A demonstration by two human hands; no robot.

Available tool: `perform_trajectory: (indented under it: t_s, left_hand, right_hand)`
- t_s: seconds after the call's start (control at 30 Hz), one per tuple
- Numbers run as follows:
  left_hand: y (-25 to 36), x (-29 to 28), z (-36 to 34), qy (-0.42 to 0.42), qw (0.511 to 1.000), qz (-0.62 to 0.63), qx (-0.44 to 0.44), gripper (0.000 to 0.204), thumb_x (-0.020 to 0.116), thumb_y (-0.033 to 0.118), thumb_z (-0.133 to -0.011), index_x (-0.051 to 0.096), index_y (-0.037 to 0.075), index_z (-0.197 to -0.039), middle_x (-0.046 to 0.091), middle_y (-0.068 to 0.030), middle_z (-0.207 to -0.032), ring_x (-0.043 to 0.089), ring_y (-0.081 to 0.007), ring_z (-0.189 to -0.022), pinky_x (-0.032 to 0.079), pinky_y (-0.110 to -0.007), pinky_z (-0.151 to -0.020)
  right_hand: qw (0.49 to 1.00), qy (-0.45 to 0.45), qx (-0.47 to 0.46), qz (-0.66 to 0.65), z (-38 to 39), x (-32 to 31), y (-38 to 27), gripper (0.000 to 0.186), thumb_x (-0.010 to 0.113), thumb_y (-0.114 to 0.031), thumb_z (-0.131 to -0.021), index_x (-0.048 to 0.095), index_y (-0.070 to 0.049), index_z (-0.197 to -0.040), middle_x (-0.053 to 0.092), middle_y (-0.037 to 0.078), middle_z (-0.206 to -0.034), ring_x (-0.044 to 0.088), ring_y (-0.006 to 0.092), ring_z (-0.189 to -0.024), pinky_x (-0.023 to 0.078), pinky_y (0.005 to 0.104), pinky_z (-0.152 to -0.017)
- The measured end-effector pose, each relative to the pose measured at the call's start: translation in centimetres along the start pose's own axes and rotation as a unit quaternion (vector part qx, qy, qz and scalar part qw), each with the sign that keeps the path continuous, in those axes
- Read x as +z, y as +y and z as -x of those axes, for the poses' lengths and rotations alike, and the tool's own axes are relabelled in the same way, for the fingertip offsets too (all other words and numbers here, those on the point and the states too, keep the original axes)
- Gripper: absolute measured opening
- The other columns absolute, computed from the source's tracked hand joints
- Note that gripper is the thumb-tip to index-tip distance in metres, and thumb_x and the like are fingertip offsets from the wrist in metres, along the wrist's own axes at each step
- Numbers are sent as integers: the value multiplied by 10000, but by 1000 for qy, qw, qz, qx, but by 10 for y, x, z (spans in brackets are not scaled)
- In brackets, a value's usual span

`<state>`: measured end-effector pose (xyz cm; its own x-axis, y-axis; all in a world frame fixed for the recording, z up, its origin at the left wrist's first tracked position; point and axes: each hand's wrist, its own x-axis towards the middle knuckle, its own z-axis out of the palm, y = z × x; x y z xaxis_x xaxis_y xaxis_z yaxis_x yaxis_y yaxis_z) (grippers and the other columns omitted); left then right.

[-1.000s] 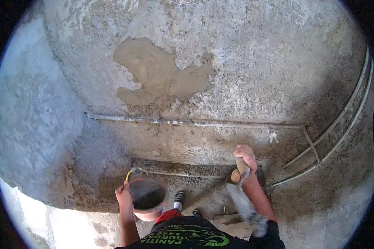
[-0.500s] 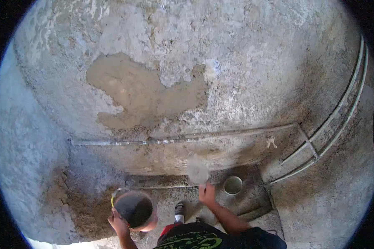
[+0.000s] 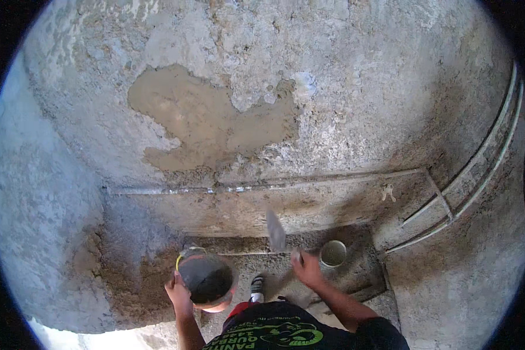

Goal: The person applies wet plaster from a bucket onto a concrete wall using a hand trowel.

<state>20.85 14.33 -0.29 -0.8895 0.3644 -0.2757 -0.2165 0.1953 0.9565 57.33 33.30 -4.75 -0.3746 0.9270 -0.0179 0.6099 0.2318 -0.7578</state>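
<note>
An orange-pink bucket with dark wet mortar inside hangs at my left side. The fingers of my left hand are closed on its left edge, by the yellow strip of the handle. In front of my body, my right hand is wrapped round the grip of a trowel. The trowel's grey blade points away from me, tilted nearly edge-on, and touches nothing I can make out. Farther off, a brown patch of wet mortar spreads over the rough grey wall.
A small round pail with greyish contents stands right of my right hand. A pale pipe runs along the wall, and two more pipes curve up at the right. A ledge lies below the wall; my foot is beneath me.
The bucket has moved right with my left hand. My right hand has shifted right too, and the trowel blade has turned from broad side to nearly edge-on. The view has shifted slightly.
</note>
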Motion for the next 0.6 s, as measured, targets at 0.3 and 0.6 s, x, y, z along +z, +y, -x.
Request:
perform_trajectory:
  t_s: [0.3, 0.6]
  left_hand:
    - [-18, -12, 1, -53, 998, 20, 3, 460, 571, 270, -1001, 419, 126, -592, 368, 44, -491, 347, -73, -376, 226, -270, -368]
    - [-12, -17, -3, -41, 997, 55, -17, 391, 583, 270, -998, 474, 123, -653, 382, 60, -533, 343, -64, -405, 239, -266, -381]
  right_hand:
    - [933, 287, -200, -78, -180, -68, -101, 337, 570, -235, -975, 464, 14, -1176, 592, 224, -662, 602, 449, -590, 438, 499, -513]
    - [934, 324, -112, -101, -222, -14, -84, 298, 492, -219, -998, 488, 37, -1151, 595, 303, -707, 584, 529, -678, 432, 563, -566]
